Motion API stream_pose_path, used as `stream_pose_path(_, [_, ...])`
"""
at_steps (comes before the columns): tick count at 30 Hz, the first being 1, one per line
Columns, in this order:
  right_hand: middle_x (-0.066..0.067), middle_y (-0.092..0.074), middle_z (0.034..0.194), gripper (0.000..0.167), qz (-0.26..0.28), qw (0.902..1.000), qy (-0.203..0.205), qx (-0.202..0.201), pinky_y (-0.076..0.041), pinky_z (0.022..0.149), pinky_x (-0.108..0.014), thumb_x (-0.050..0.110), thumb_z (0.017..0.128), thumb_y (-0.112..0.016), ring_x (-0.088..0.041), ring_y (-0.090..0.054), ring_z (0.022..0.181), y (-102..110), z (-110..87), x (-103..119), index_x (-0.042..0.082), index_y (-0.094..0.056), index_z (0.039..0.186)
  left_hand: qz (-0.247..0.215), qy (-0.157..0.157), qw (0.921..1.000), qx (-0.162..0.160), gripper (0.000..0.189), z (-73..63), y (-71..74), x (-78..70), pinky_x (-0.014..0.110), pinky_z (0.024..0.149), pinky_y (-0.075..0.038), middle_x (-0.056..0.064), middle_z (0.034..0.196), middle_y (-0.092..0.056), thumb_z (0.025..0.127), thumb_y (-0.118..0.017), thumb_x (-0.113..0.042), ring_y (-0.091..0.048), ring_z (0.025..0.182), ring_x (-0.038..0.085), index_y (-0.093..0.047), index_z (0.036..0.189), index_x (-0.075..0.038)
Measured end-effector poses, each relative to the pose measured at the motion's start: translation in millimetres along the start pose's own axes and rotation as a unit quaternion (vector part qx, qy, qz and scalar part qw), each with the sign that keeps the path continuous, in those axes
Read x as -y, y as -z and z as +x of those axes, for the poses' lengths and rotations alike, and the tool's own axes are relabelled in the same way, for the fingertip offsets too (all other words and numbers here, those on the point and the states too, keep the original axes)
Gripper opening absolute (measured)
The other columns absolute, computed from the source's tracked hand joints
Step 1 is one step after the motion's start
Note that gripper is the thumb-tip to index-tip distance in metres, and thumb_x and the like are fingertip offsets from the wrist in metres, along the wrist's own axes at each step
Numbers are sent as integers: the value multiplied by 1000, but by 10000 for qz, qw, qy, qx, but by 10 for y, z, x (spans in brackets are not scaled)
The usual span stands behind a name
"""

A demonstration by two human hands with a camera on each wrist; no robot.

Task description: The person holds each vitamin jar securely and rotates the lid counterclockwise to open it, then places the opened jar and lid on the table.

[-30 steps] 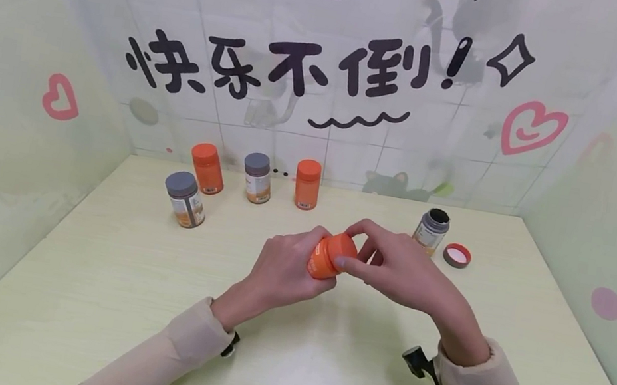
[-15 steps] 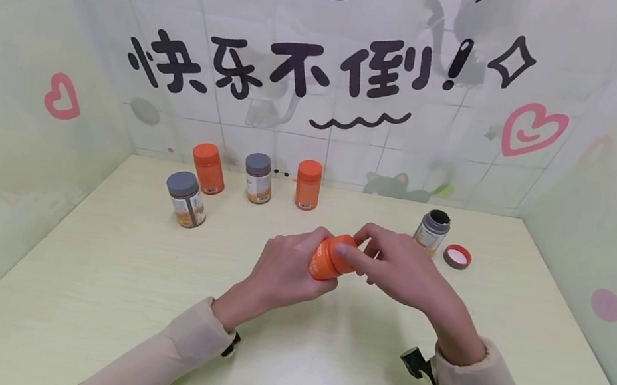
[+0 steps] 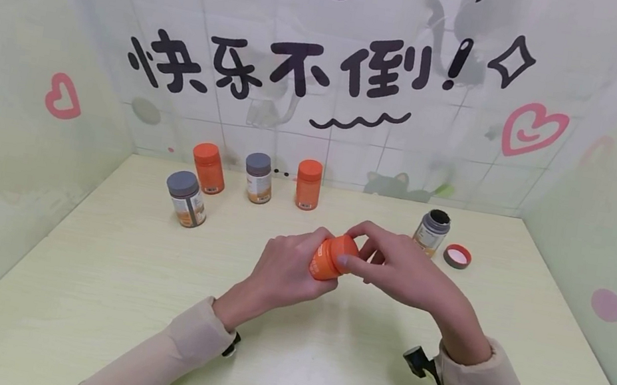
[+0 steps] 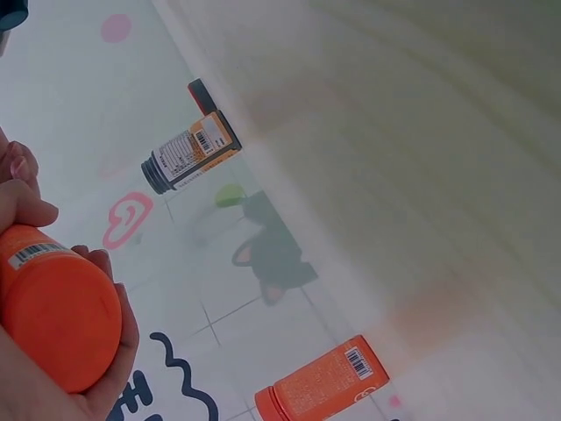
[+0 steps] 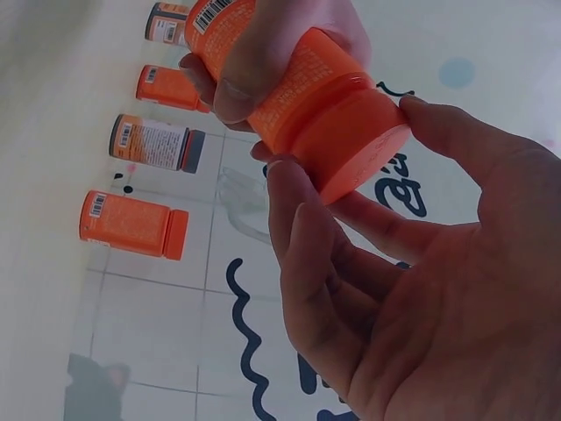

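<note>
My left hand (image 3: pixel 290 267) grips an orange bottle (image 3: pixel 324 265) round its body, tilted above the table with the cap end up and to the right. Thumb and fingertips of my right hand (image 3: pixel 402 268) pinch the rim of its orange cap (image 5: pixel 372 145), which sits on the bottle neck. In the left wrist view the flat orange base (image 4: pixel 66 320) of that bottle faces the camera, with left-hand fingers curled round it. Just beyond my right hand stands an uncapped grey bottle (image 3: pixel 431 231), its dark mouth showing, and a red-and-grey cap (image 3: pixel 457 256) lies inside-up beside it.
Along the back stand two capped orange bottles, one at left (image 3: pixel 208 168) and one near the middle (image 3: pixel 308 184), with a grey-capped bottle (image 3: pixel 258 178) between them. Another grey-capped bottle (image 3: pixel 185 199) stands nearer at left. Printed walls enclose the pale table (image 3: pixel 108 268) at back and sides.
Right thumb and fingers shift round the orange cap, the thumb moving up over it and then back down to its lower edge. The left hand keeps its grip on the bottle, nearly still.
</note>
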State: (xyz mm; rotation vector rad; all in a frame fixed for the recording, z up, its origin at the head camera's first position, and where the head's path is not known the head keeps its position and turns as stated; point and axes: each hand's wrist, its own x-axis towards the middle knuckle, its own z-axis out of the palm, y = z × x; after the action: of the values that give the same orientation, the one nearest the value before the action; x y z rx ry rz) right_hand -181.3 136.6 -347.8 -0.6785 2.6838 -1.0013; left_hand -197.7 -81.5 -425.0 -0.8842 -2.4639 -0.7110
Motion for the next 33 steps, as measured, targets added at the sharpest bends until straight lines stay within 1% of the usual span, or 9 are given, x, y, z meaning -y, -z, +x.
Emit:
stream_pose_path(4, [-1, -71, 99, 45, -142, 9999, -20, -16, -55, 69, -34, 52, 95, -67, -17, -67, 80, -1, -8, 8, 26, -59, 132, -4, -11, 10000, 9, 41, -6, -2, 3, 19, 55, -46, -6, 80, -65, 77, -84, -27, -54, 61, 5, -61, 109, -15])
stream_pose_path(8, [-3, -72, 101, 53, -176, 9997, -147, -37, -55, 68, -34, 58, 97, -62, -15, -68, 78, 0, 7, 11, 23, -55, 137, -20, 2, 10000, -29, 42, -10, 7, 3, 20, 56, -47, -6, 81, -66, 76, -84, -26, -56, 62, 6, -61, 109, -15])
stream_pose_path(10, [-3, -72, 99, 55, -167, 9995, -246, -106, -54, 68, -34, 61, 98, -58, -15, -68, 76, -3, 18, 13, 23, -55, 137, -37, 8, 10000, -55, 42, -12, 11, 5, 20, 57, -47, -5, 81, -67, 76, -84, -25, -56, 62, 7, -61, 109, -15])
stream_pose_path(13, [-1, -72, 90, 51, -220, 9987, -379, -253, -52, 66, -34, 62, 98, -56, -15, -67, 72, -11, 27, 14, 23, -58, 131, -43, -9, 10000, -82, 42, -13, 8, 10, 21, 56, -47, -6, 81, -67, 75, -84, -24, -56, 62, 6, -60, 109, -16])
stream_pose_path(18, [1, -69, 79, 38, -173, 9981, -447, -384, -51, 64, -35, 58, 97, -61, -17, -65, 70, -27, 27, 20, 25, -65, 115, -6, -67, 9999, -117, 40, -9, -3, 16, 20, 54, -46, -7, 78, -65, 75, -84, -25, -54, 61, 5, -60, 106, -16])
stream_pose_path(21, [1, -69, 82, 36, -66, 9987, -377, -351, -53, 65, -35, 55, 97, -63, -17, -66, 71, -28, 19, 19, 24, -66, 114, 0, -72, 9999, -102, 40, -7, -4, 13, 20, 54, -45, -7, 78, -65, 75, -84, -25, -54, 61, 5, -60, 106, -16])
stream_pose_path(25, [0, -71, 92, 37, 69, 9993, -253, -252, -55, 67, -36, 55, 95, -65, -16, -69, 75, -22, 9, 12, 27, -65, 120, -33, -18, 10000, -30, 40, -7, 5, 7, 20, 56, -47, -6, 80, -66, 76, -84, -25, -56, 62, 5, -60, 108, -16])
stream_pose_path(28, [0, -71, 99, 38, 100, 9996, -155, -202, -56, 68, -36, 55, 95, -67, -18, -69, 80, -11, 2, 8, 30, -63, 123, -46, 4, 10000, -2, 41, -6, 14, 3, 20, 57, -48, -6, 82, -67, 77, -84, -25, -57, 64, 6, -60, 109, -16])
stream_pose_path(33, [-2, -71, 105, 42, 96, 9998, -37, -154, -56, 69, -35, 51, 94, -70, -21, -69, 85, 14, -13, 5, 29, -61, 128, -28, -29, 10000, -2, 42, -2, 12, 5, 20, 58, -49, -6, 83, -67, 77, -84, -26, -57, 64, 6, -61, 110, -15])
